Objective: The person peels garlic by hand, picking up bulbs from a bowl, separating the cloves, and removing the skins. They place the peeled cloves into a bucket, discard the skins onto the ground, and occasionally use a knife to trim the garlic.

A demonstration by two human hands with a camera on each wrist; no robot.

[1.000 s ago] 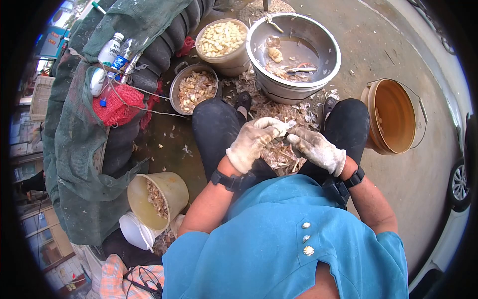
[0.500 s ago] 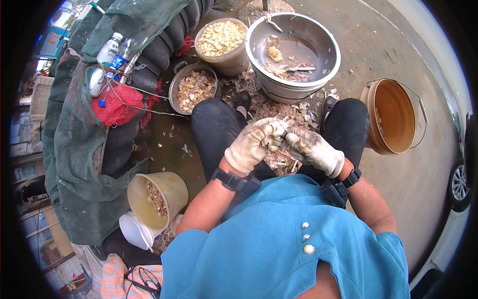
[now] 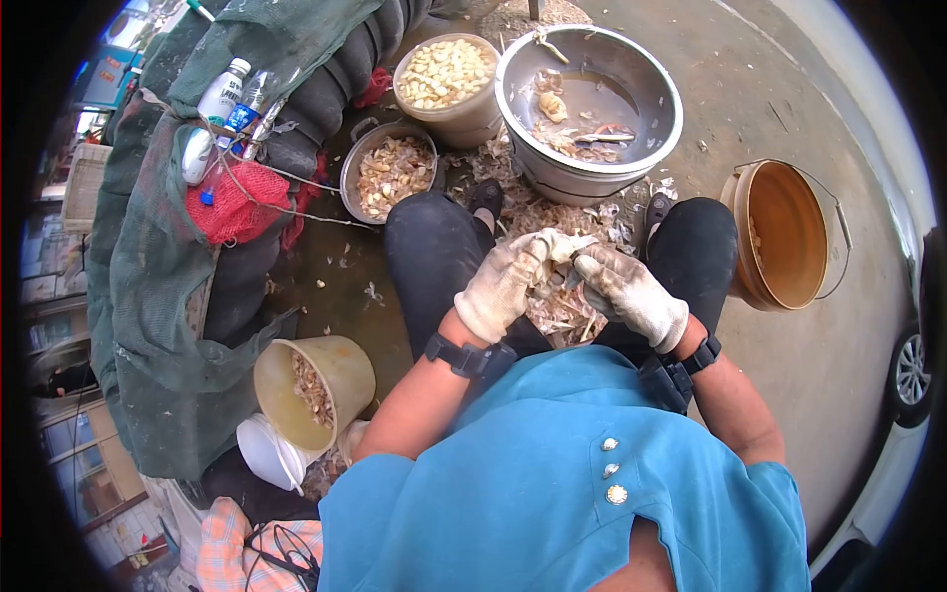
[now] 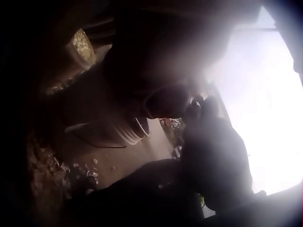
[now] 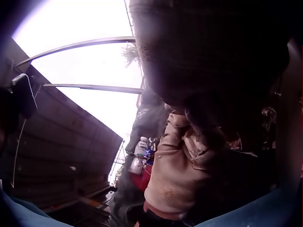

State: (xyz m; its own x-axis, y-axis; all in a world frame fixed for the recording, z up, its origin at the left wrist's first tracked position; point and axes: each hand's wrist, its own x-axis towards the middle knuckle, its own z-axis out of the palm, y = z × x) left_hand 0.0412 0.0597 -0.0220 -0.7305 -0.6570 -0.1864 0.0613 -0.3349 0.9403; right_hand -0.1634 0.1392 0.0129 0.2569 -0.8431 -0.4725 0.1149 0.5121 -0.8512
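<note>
In the head view both hands wear soiled pale work gloves and meet above the lap. My left hand [image 3: 505, 284] has its fingers curled round a piece of garlic [image 3: 563, 268], mostly covered by the gloves. From the other side my right hand [image 3: 636, 299] pinches at it with thumb and fingers. Loose garlic skins [image 3: 567, 314] lie in a heap beneath the hands, between the knees. The right wrist view shows the left glove [image 5: 173, 172] bent at the fingers; the left wrist view is mostly dark.
Ahead stand a metal basin [image 3: 533, 163] with some water and scraps, a bucket of peeled cloves [image 3: 464, 118], and a pot of cloves and skins [image 3: 347, 187]. An orange-brown bucket [image 3: 789, 237] is at right. A tipped cream bucket [image 3: 345, 370] and green netting [image 3: 148, 326] are at left.
The hands stay together over the lap while their fingers shift round the garlic. Between them the gap widens slightly now, compared with half a second ago. The head view has shifted a little.
</note>
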